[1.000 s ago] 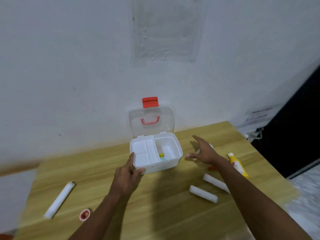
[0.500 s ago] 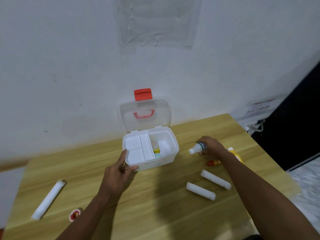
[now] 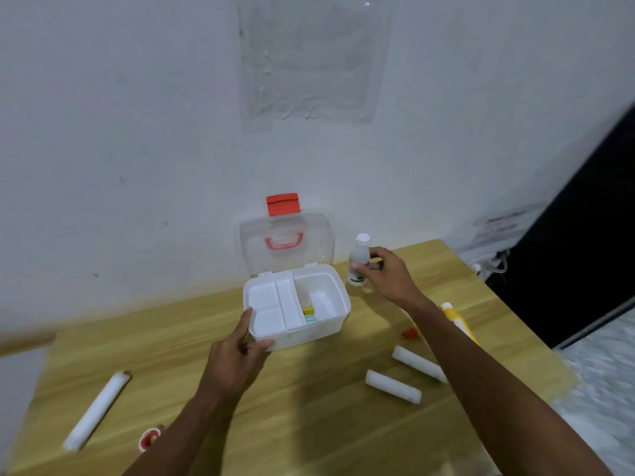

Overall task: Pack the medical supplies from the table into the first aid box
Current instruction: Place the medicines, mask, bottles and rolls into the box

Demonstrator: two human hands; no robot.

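The white first aid box (image 3: 338, 322) stands open on the wooden table (image 3: 309, 407), its clear lid (image 3: 287, 240) with red latch leaning back against the wall. A white divider tray fills its left half; small yellow and teal items lie in the right half. My left hand (image 3: 237, 355) grips the box's front left corner. My right hand (image 3: 386, 276) holds a small white bottle (image 3: 358, 259) upright, just right of the box. Two white gauze rolls (image 3: 393, 386) (image 3: 417, 364) lie under my right forearm. A yellow tube (image 3: 457, 321) lies to the right.
A long white roll (image 3: 96, 408) lies at the table's left, a small red-rimmed round container (image 3: 148, 438) near my left forearm, and a small red cap (image 3: 409, 333) beside my right arm. The wall is close behind the box. The table's right edge drops to the floor.
My right hand reached to the bottle lying on the table, closed on it and lifted it upright toward the box. My left hand stayed on the box corner.
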